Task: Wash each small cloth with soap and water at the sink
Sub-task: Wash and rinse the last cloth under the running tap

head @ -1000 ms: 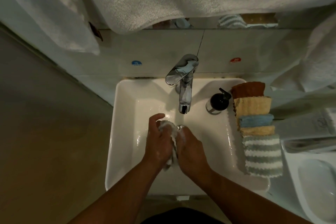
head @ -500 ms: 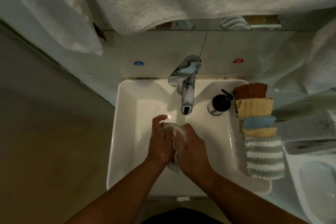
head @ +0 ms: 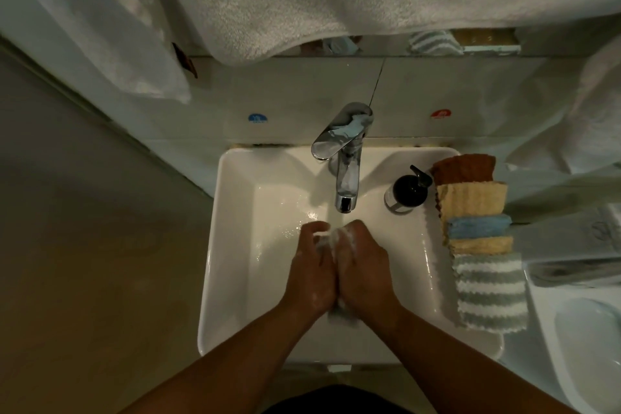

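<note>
Right hand (head: pixel 364 267) has slid forward level with left hand (head: pixel 311 274), both clenched round the white cloth (head: pixel 339 242) over the sink (head: pixel 235 245), so scrubbing looks mid-way, stacked cloths (head: pixel 477 239) waiting.

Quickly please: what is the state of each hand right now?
Left hand: closed, gripping the white cloth.
Right hand: closed, gripping the same cloth.

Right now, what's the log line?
step: scrubbing | left hand, right hand: grip white cloth | place: sink, below faucet | waiting: cloth stack
</note>
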A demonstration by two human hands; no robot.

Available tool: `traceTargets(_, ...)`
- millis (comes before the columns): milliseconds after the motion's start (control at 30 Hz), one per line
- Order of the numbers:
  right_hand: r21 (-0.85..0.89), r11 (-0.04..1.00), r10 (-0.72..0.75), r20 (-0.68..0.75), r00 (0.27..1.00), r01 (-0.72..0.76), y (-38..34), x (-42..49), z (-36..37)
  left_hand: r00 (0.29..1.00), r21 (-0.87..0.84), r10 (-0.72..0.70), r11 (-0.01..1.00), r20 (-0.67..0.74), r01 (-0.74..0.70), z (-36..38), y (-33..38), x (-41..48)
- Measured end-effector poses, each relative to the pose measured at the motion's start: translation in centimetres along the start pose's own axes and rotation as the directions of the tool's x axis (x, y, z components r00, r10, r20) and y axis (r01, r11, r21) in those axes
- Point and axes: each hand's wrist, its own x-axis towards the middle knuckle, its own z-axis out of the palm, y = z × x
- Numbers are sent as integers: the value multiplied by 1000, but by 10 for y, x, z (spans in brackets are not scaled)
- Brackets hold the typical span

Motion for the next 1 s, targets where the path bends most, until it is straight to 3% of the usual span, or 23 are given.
traceTargets(133, -60, 992, 115, 6, 993, -114, 24, 6, 4, 997, 30, 83, 996, -4, -83, 1, 3, -4)
traceTargets(267, 36, 998, 48, 61, 997, -50, 15, -17, 10, 988, 32, 30, 999, -154, -25, -6, 6, 12)
traceTargets(367, 74, 997, -17, -7, 1000, 18, 4, -13, 7, 996, -84, -55, 995, -68, 49, -2, 0, 8)
traceTargets(467, 44, 997, 66, -87, 994, -63, 14, 9, 5, 1000, -33, 1, 999, 0, -1, 7, -1, -7)
traceTargets(600, -2, 978, 208, 25, 978, -208, 19, 4, 8, 992, -15, 93, 995, -79, -95, 2, 10, 2)
traceTargets(733, 96, 990, 94, 59, 994, -100, -4, -14, 3, 975, -24, 53, 998, -214, -59, -6, 8, 18)
traceTargets(833, 80, 997, 21, 5, 1000, -21, -7, -1, -1, 997, -124, -20, 992, -74, 11, 4, 0, 7)
traceTargets(933, 66, 987, 152, -22, 988, -150, 8, 16, -1, 1000, 11, 22, 1000, -14, -22, 11, -11, -5)
traceTargets(1000, 0, 969, 245, 26, 969, -245, 21, 17, 2, 997, -18, 57, 998, -45, -58, 8, -8, -4)
